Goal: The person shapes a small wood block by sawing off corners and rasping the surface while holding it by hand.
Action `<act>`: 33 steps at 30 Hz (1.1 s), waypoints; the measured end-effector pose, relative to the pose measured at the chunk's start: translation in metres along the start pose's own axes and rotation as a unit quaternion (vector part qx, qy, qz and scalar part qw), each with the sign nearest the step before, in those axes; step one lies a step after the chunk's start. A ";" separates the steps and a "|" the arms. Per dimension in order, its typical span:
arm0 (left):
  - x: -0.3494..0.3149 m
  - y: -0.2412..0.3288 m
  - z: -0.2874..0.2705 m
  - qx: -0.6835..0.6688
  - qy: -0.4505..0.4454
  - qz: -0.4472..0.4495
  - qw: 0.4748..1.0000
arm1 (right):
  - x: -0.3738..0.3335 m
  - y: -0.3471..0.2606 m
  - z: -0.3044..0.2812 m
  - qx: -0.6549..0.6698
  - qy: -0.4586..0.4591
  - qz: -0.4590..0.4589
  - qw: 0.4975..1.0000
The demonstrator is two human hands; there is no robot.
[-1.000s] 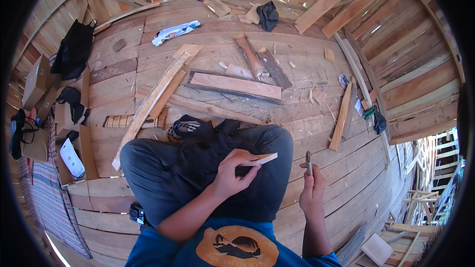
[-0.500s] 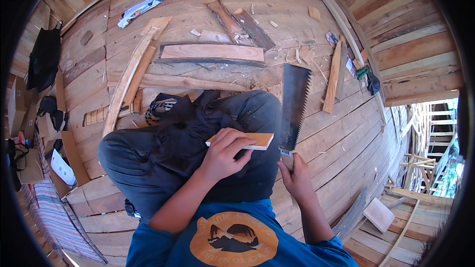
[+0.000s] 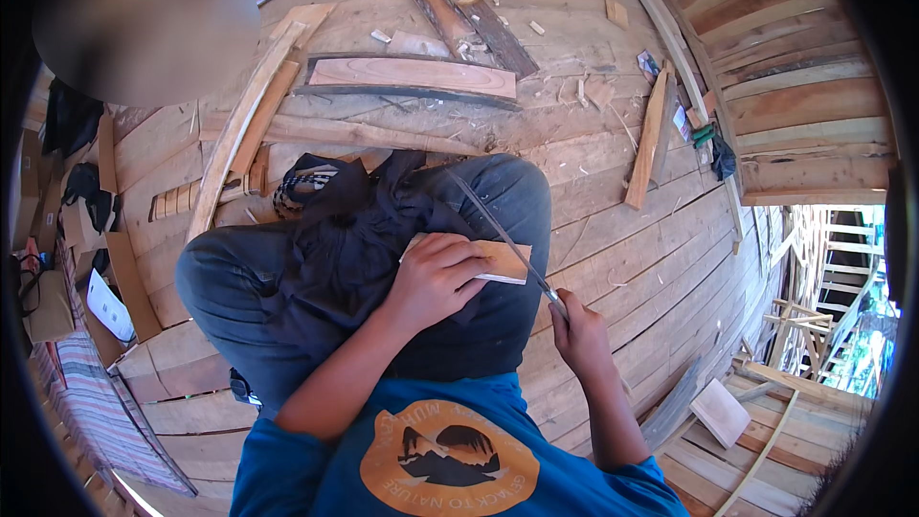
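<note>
My left hand [image 3: 438,273] is closed around a small flat piece of wood [image 3: 504,259], holding it over my lap. Its fingers cover the left part of the wood. In my right hand [image 3: 579,330] is the handle of a hand saw [image 3: 493,220]. The saw is turned so the blade shows edge-on as a thin dark line, slanting up and left across the right end of the wood. Whether the teeth touch the wood I cannot tell. Dark cloth [image 3: 359,230] lies bunched on my crossed legs, left of the wood.
Ahead on the plank floor lie a wide board [image 3: 412,79], a long curved strip [image 3: 244,124] and bark-edged offcuts [image 3: 498,33] among shavings. Another board [image 3: 650,139] lies to the right. Cardboard boxes [image 3: 129,273] stand at the left. A square wood piece [image 3: 720,412] lies lower right.
The saw has swung from upright with its blade face showing to edge-on, and moved left over the wood. My right hand turned with it. A blurred patch now covers the upper left.
</note>
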State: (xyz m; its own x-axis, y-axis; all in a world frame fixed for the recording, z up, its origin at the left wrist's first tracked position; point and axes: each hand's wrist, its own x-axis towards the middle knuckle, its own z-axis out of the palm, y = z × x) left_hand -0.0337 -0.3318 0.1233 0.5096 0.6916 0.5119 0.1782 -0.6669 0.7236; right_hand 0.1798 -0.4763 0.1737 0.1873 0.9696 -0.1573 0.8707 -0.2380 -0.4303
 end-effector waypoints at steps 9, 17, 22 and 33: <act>-0.003 -0.003 0.003 0.006 0.006 0.002 1.000 | 0.000 0.004 0.003 -0.031 0.015 -0.026 0.999; -0.005 -0.004 0.004 -0.017 0.008 -0.012 1.000 | 0.003 0.016 0.007 -0.043 0.006 0.014 0.999; -0.006 -0.006 0.005 0.003 0.009 -0.013 1.000 | 0.017 0.006 0.002 -0.048 -0.003 -0.017 0.999; -0.008 -0.007 0.006 -0.013 0.016 -0.015 1.000 | 0.018 0.017 0.000 -0.044 -0.017 -0.013 0.999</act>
State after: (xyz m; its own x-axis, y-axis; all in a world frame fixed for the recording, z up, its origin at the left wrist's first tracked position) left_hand -0.0345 -0.3347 0.1116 0.4766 0.7204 0.5039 0.1713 -0.6383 0.7505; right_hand 0.1976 -0.4626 0.1638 0.1509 0.9725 -0.1773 0.9117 -0.2062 -0.3553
